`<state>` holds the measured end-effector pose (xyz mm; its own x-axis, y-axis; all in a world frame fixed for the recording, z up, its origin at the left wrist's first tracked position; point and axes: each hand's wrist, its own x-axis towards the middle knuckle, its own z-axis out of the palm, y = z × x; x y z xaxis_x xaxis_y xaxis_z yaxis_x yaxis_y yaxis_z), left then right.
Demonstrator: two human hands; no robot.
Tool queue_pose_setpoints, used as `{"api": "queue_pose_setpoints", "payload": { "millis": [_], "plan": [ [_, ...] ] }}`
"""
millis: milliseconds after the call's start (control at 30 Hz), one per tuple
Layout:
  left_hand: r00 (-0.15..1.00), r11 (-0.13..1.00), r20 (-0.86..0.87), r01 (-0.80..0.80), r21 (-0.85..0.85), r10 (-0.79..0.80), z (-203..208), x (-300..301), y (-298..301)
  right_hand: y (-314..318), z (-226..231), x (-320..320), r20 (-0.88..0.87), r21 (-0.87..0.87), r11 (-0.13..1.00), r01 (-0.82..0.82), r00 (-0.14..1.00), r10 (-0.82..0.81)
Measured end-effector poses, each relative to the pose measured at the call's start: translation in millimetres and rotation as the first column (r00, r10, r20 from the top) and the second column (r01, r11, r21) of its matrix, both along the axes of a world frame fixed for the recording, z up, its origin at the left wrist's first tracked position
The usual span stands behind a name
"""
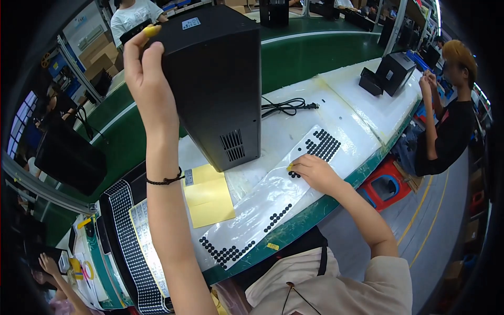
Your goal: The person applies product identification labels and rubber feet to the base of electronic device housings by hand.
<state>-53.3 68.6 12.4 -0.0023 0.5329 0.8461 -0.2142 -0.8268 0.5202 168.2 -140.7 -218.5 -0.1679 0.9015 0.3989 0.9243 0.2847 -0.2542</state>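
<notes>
My left hand [149, 79] grips the upper left edge of a tall black box-shaped casing [218, 89], with a yellow cover on a fingertip. The casing stands tilted on the table, with a vent grille low on its side and a small label on top. My right hand [314, 172] is closed, its fingertips pinched against a clear sheet [262, 202] of round black pads [324, 146]. Yellow covers its fingertip too. Whatever lies between those fingers is hidden. Separate groups of pads remain on the sheet's ends and front edge.
Yellow paper [209, 197] lies beside the casing's foot. A bundled black power cord [291, 106] is behind it. Label sheets [147, 241] and a dotted black strip [131, 252] lie left. A green conveyor [304, 58] runs behind. At right, a co-worker [451, 115] stands near a red stool [386, 184].
</notes>
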Motion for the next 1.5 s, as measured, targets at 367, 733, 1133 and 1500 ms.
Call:
{"api": "queue_pose_setpoints", "payload": {
  "millis": [367, 733, 1133, 1500],
  "plan": [
    [0.869, 0.816, -0.485, 0.209, 0.539, 0.097, -133, 23, -87, 6, -2, 14, -0.171, -0.122, 0.992, -0.037, 0.985, 0.015],
    [0.485, 0.934, -0.827, 0.333, -0.127, -0.285, -232, 47, -109, 9, -14, 16, -0.747, -0.171, 0.975, 0.14, 0.627, -0.221],
    [0.531, 0.925, -0.789, 0.358, -0.124, -0.311, -236, 60, -101, 11, -25, 23, -0.828, -0.167, 0.979, 0.116, 0.523, -0.203],
    [0.561, 0.88, -0.772, 0.475, 0.005, -0.299, -221, 63, -105, 13, -27, 24, -0.87, -0.137, 0.982, 0.127, 0.459, -0.18]
  ]
}}
